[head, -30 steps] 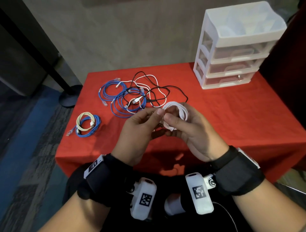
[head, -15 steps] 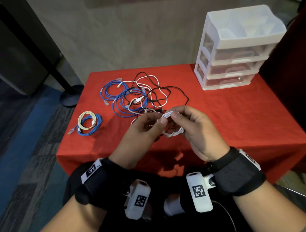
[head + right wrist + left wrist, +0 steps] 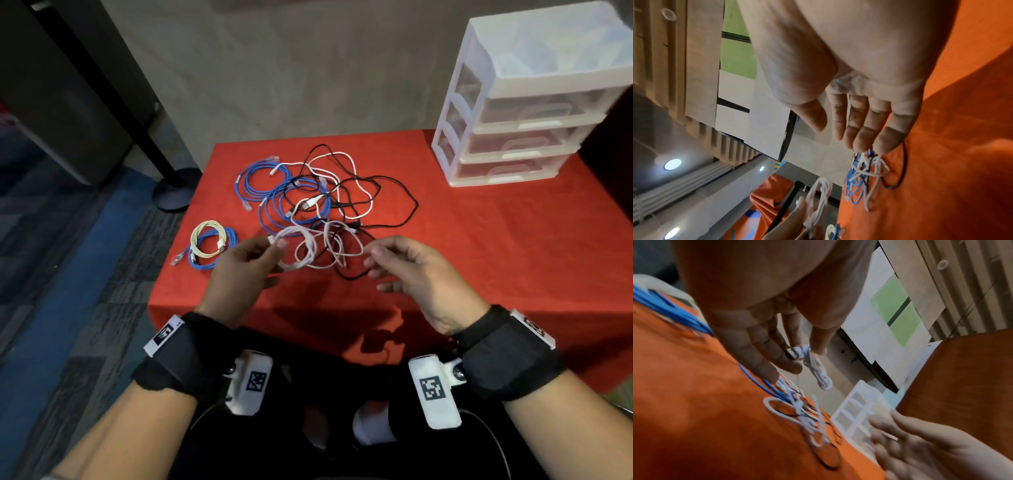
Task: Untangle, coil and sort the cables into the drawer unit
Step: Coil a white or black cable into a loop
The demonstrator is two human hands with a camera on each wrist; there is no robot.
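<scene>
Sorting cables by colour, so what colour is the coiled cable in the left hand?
White. The coiled cable pinched by the left hand shows best in the left wrist view.

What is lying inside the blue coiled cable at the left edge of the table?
Inside the blue coiled cable lies a smaller cream coiled cable, overlapping its ring. Where they overlap, which one lies on top cannot be told.

Red tablecloth; blue, white, black cable tangle; yellow-and-blue coil; white drawer unit; black wrist straps.
</scene>
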